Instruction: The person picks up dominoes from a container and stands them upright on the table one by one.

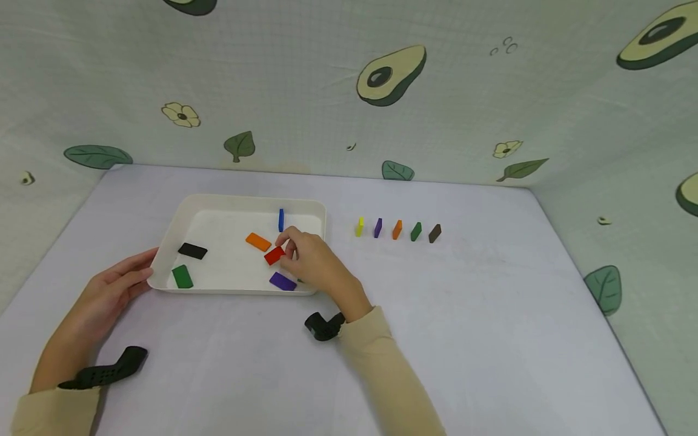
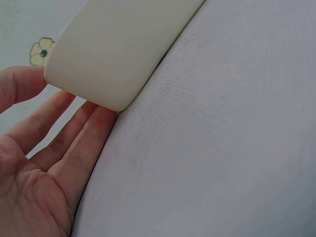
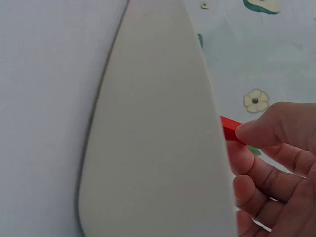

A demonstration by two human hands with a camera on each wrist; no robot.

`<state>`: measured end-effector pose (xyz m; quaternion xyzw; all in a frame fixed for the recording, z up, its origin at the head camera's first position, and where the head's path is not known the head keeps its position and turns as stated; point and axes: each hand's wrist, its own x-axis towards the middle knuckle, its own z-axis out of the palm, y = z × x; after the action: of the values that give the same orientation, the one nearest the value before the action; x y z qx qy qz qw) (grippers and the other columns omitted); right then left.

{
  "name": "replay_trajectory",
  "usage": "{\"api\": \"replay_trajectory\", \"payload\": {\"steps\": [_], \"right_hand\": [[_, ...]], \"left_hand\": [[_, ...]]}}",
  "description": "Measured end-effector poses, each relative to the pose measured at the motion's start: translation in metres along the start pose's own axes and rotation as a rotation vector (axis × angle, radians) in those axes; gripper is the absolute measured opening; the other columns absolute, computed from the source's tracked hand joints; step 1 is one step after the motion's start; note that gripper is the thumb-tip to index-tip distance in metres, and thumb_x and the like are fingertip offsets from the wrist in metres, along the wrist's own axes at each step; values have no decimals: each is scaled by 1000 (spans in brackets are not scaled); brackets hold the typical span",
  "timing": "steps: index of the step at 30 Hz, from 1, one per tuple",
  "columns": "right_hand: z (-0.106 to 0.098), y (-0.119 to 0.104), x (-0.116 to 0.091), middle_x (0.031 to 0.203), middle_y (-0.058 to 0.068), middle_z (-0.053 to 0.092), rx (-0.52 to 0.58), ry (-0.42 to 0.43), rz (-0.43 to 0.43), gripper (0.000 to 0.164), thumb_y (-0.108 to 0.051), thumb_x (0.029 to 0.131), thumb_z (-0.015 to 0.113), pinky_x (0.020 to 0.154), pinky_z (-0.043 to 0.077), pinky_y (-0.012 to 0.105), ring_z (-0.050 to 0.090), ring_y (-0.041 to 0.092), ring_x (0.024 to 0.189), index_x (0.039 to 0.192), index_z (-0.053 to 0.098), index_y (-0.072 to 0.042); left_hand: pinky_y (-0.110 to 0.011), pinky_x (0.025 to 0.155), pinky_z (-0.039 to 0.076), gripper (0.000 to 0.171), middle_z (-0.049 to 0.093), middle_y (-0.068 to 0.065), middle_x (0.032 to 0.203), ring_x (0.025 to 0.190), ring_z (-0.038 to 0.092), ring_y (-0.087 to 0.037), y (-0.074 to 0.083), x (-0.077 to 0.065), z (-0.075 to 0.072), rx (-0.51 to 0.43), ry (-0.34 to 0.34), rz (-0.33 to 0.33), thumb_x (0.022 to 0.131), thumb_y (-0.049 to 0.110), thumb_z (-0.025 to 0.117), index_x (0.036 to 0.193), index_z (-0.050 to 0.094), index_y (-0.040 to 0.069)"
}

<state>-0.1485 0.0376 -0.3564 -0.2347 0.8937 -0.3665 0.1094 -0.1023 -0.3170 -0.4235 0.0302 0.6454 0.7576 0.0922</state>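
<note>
Red block (image 1: 274,255): pinched above or on the floor of the white tray (image 1: 229,266), in its right half; cannot tell whether touching down.
Right hand (image 1: 311,257): gripping the red block between thumb and fingertip, reaching in over the near right corner.
Left hand (image 1: 117,284): resting with fairly straight fingers against the outside of the tray's left end.
Orange block (image 1: 259,242): lying flat, just left of the red one and slightly farther back.
Blue block (image 1: 281,220): standing on edge near the far wall.
Purple block (image 1: 283,281): lying flat by the near wall.
Black block (image 1: 193,251) and green block (image 1: 182,277): lying flat near each other toward the left end.
Row on the pale table (image 1: 491,339): standing upright, spaced apart, right of the tray; from left to right, yellow block (image 1: 360,227), second purple block (image 1: 378,227), second orange block (image 1: 397,229), second green block (image 1: 416,231), dark brown block (image 1: 434,233).
Sleeves (image 1: 389,369): beige, covering both forearms.
</note>
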Motion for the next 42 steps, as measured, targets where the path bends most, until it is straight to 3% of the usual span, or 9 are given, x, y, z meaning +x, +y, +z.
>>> {"api": "replay_trajectory", "payload": {"steps": [6, 22, 42], "right_hand": [[-17, 4, -7, 80, 0, 54, 22, 33, 13, 22, -9, 88, 55, 52, 38, 16, 45, 11, 60, 110, 54, -13], [-44, 11, -18, 84, 1, 53, 29, 115, 95, 22, -10, 89, 54, 58, 40, 20, 48, 15, 71, 110, 53, -15], [-67, 27, -31, 82, 2, 54, 82, 205, 99, 20, -8, 86, 52, 60, 41, 25, 50, 18, 75, 105, 57, -16]], "left_hand": [[-9, 81, 49, 38, 55, 20, 123, 104, 57, 7, 0, 0, 0, -6, -14, 13, 97, 5, 46, 133, 52, 15], [-9, 80, 50, 38, 56, 21, 122, 103, 58, 7, 1, 0, 0, -12, -12, 12, 96, 5, 46, 132, 53, 17], [-9, 80, 50, 39, 56, 21, 122, 103, 58, 7, 0, 1, 0, -12, -5, -3, 97, 6, 47, 134, 51, 17]]}}
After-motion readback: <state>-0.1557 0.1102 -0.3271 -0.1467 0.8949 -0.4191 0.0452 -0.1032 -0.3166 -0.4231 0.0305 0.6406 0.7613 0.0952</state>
